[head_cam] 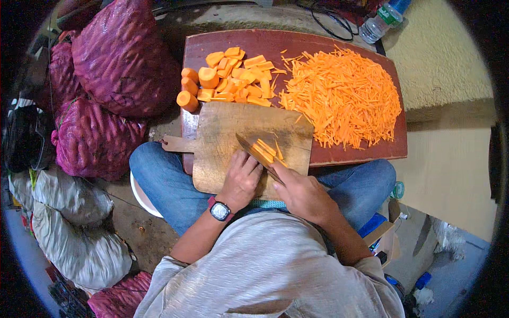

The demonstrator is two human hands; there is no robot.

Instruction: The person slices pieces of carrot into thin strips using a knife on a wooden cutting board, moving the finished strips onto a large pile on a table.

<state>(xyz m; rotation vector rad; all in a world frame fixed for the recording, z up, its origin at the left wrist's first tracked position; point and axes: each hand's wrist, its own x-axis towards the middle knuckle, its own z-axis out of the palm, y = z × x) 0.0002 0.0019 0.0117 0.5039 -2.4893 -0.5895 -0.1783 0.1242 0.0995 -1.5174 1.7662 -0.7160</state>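
A wooden cutting board [222, 127] with a handle at its left lies in front of me, its near part over my lap. My right hand [304, 192] grips a kitchen knife [254, 150], its dark blade pointing up and left across the board. Against the blade's left side rest the curled fingers of my left hand [242, 175]; whatever may be under them is hidden. Just right of the blade lie several cut carrot sticks [267, 148]. Beyond the board are chunks and slabs of carrot [238, 79], and a large heap of carrot strips [342, 99] spreads to the right.
A low dark-red table [262, 41] carries the carrots. Full purple mesh sacks [119, 59] stand at the left, with white sacks [75, 230] nearer me. A plastic bottle [377, 26] is at the far right, beside a black cable [332, 24]. An open box [383, 238] sits right of me.
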